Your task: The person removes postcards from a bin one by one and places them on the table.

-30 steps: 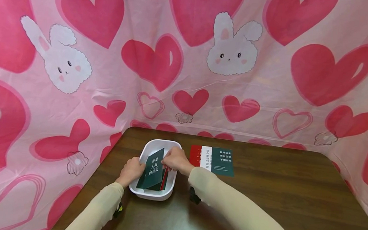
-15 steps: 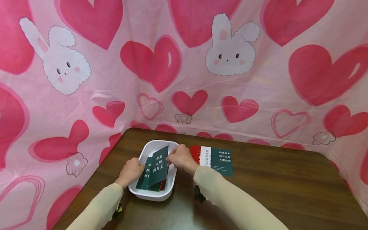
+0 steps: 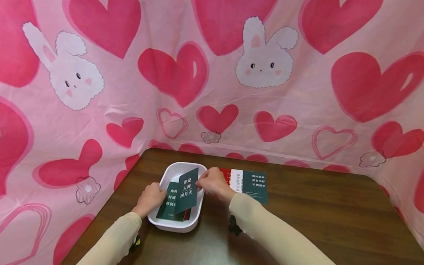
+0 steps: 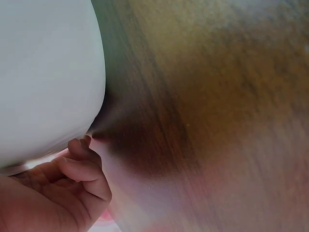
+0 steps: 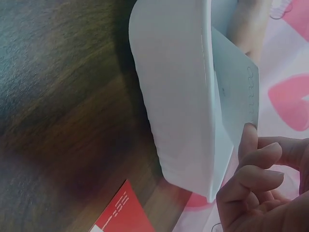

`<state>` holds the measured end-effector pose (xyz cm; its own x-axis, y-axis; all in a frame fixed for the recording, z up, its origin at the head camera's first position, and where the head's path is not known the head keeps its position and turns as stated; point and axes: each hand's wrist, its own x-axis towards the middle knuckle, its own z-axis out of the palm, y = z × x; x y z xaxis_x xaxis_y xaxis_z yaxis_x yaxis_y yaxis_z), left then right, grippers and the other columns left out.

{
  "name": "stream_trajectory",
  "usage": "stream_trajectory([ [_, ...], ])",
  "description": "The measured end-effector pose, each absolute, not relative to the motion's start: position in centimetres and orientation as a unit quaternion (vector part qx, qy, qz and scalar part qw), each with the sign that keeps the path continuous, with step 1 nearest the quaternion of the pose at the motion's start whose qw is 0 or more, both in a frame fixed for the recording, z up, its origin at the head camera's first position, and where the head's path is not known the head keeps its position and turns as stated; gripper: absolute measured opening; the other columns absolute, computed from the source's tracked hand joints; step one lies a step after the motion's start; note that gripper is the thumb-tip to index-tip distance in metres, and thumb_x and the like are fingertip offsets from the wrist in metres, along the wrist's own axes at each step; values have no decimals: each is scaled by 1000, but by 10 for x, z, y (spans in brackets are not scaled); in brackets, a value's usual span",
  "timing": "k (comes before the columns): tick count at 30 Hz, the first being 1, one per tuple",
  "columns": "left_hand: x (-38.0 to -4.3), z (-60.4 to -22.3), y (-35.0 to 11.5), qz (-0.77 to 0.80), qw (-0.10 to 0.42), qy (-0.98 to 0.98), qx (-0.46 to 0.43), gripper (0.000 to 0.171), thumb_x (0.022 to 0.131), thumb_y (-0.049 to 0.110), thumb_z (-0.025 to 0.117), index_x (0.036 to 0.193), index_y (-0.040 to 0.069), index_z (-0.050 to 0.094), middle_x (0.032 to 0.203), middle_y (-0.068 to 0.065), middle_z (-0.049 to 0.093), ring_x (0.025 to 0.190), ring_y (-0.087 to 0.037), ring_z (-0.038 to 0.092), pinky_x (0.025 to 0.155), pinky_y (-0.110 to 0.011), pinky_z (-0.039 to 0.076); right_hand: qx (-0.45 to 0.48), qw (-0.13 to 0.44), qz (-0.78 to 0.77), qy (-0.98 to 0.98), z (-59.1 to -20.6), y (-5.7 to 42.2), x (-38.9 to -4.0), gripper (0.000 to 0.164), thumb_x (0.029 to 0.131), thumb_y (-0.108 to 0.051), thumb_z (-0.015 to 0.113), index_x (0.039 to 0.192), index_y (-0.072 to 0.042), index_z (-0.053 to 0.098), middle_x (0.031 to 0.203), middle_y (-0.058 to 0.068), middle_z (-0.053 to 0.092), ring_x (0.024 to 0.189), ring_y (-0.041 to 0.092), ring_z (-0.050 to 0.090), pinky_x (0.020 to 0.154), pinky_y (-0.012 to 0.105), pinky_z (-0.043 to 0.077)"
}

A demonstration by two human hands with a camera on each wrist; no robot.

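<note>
A dark green rectangular paper card with white lettering (image 3: 188, 192) stands tilted in the person's right hand (image 3: 214, 183), its fingers pinching the card's right edge. Its lower part hangs inside a white, rounded rectangular plastic basin (image 3: 173, 227); whether its bottom edge touches anything there cannot be told.

The left hand (image 3: 150, 198) grips the basin's left side, its fingers curled against the outside. Below the raised card, another dark green lettered card (image 3: 169, 201) lies in the basin, with a thin red edge (image 3: 186, 215) showing beside it. To the right, on the brown wood-grain surface (image 3: 309, 213), a red card (image 3: 225, 173), a white card (image 3: 236, 178) and a green card (image 3: 258, 186) lie in an overlapping row.

The held card looks light, thin and fairly stiff — it stays flat though held from one side. It would probably crease under a hard squeeze, and a smooth face might slip, so a gentle pinch at an edge — clear of the lettering — seems the best hold.
</note>
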<state>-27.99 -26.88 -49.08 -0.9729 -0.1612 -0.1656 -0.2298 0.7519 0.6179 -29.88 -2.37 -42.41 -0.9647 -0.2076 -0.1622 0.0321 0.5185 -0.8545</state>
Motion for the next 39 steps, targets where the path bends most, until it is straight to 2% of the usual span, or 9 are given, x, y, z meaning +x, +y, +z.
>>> stream_trajectory([
  [4,-279,-491,-269,337,49,935,-103,33,102,12,62,122,-14,63,90,-16,68,77,-28,66,77,-52,62,-50,116,-493,861,-424,-17,-298,13,95,-12,74,85,-7,81,77,14,73,55,24,56,47,27,42],
  [6,-279,-491,-268,337,49,935,-103,33,102,12,62,122,-14,63,90,-16,68,77,-28,66,77,-52,62,-48,111,-496,860,-424,-13,-298,13,95,-13,74,87,-6,82,78,13,73,55,23,56,49,28,47],
  [11,-278,-490,-267,338,48,934,-103,34,102,13,61,122,-14,63,90,-16,68,77,-28,66,77,-53,62,-50,102,-509,853,-424,-4,-298,12,95,-14,75,93,-5,83,83,12,75,64,25,61,60,34,57],
  [14,-278,-490,-267,337,49,934,-105,34,102,13,61,122,-14,63,89,-16,67,76,-28,66,76,-52,62,-50,101,-517,849,-425,1,-299,12,96,-12,74,93,-4,83,79,10,75,60,23,58,55,31,52],
  [18,-277,-490,-268,335,49,935,-106,34,103,14,61,122,-14,63,88,-15,66,75,-28,65,75,-50,62,-41,105,-524,844,-426,4,-300,12,96,-11,74,92,-4,82,75,10,73,53,21,51,46,26,38],
  [23,-278,-490,-269,334,50,935,-105,34,103,14,61,123,-14,62,89,-16,67,75,-28,66,76,-52,62,-30,105,-522,846,-427,6,-299,13,95,-13,74,95,-3,82,88,18,75,60,27,58,48,26,41],
  [27,-278,-489,-269,333,49,936,-105,35,102,14,61,123,-14,62,90,-17,68,75,-28,66,78,-55,62,-22,99,-520,848,-430,10,-299,12,95,-12,74,92,-3,82,91,21,76,58,22,55,47,25,37],
  [32,-279,-490,-268,334,51,935,-105,36,102,14,61,124,-15,62,91,-17,68,76,-28,67,79,-57,62,-18,93,-524,846,-432,18,-299,12,95,-12,74,93,-3,82,89,19,77,53,15,49,46,25,37],
  [39,-278,-490,-268,340,51,933,-105,36,102,13,61,125,-15,62,90,-17,67,76,-28,66,78,-55,62,-14,86,-527,846,-432,31,-299,14,95,-15,76,99,-3,82,86,12,76,61,18,52,53,31,46],
])
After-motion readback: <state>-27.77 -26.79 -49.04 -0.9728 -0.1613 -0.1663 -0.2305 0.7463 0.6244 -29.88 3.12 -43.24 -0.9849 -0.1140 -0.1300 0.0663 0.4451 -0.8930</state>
